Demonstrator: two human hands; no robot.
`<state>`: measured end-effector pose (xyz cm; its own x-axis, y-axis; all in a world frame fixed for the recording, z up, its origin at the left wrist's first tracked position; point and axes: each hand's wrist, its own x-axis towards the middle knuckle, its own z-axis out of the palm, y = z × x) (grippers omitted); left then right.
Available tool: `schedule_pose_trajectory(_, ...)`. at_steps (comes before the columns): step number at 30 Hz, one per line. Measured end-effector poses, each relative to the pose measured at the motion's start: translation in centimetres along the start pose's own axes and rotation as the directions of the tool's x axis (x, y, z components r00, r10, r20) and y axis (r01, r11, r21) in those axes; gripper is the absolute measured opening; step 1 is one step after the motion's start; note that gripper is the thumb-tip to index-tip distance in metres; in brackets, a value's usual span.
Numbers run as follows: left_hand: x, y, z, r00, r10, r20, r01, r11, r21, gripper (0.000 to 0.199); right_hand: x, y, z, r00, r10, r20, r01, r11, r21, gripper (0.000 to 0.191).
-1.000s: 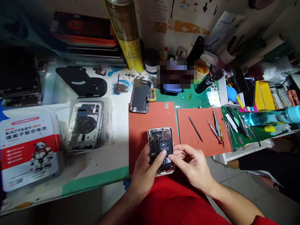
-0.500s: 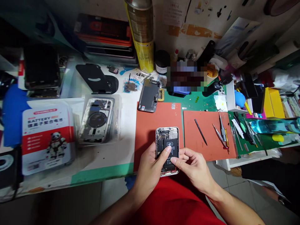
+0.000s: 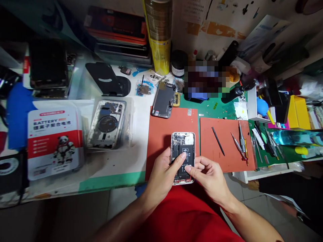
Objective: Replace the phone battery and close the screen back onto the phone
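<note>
At five o'clock on the left orange mat point(image 3: 161, 144), the left hand point(image 3: 161, 173) clamps the opened smartphone point(image 3: 180, 141), its battery point(image 3: 190, 157) apparently seated, the right hand point(image 3: 213, 178) thumbing it, grip unclear, while the display assembly point(image 3: 164, 99) lies unattached at eleven o'clock.

From here I see my left hand point(image 3: 165, 168) gripping an opened phone point(image 3: 178, 143), thumb on its battery point(image 3: 190, 158); my right hand point(image 3: 210, 173) has its thumb over the battery too. Along the bench point(image 3: 123, 161), a screen point(image 3: 164, 99) overlaps one orange mat point(image 3: 161, 131) and a black stick point(image 3: 218, 141) lies on another
</note>
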<state>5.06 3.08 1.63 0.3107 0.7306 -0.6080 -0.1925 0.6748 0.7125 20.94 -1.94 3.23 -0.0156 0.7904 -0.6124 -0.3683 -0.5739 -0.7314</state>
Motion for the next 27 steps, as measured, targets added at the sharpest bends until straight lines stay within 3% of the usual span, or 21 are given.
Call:
schedule_pose_trajectory(5,-0.1,0.1,-1.5,0.996,0.027,0.087,-0.006,0.972,-0.235,0.048,0.0,0.0,-0.2,0.999,-0.033,-0.015,0.033,0.999,0.023,0.037)
schedule_pose_trajectory(11,-0.3,-0.2,-2.8,0.964,0.088,0.252,-0.065,0.993,-0.097,0.048,-0.1,-0.1,-0.2,0.999,-0.046,-0.014,0.046,0.999,-0.004,0.034)
schedule_pose_trajectory(27,-0.3,-0.3,-2.6,0.969,0.076,0.237,-0.062,0.996,-0.069,0.047,-0.4,-0.2,-0.3,0.999,-0.049,-0.024,0.048,0.997,-0.053,0.034)
